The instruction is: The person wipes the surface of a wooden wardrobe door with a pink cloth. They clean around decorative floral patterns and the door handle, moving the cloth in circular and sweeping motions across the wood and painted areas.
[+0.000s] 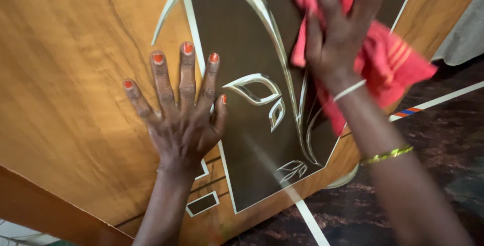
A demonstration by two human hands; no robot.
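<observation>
Fingers of our left hand are spread wide and laid flat, palm down, on the wooden door, its nails painted orange-red; the thumb edge reaches onto the dark brown inlay panel. Judging by the open, pressed palm, this hand seems to steady us, or the door, against the push of the other hand

Our right hand is higher up and to the right, fingers spread over a bunched red cloth and pressing it flat onto the upper part of the dark panel. So the cloth lies between that palm and the panel, with one loose corner, striped in a paler colour, hanging free to the right. The hand is a little blurred, and the flat grip suits rubbing a surface, not carrying the cloth. A thin white band and a gold bangle sit on that arm

Silver curved trim arches over the panel, with leaf-shaped silver outlines below it. Beyond the door's edge at lower right we see a dark mottled floor crossed by pale lines
</observation>
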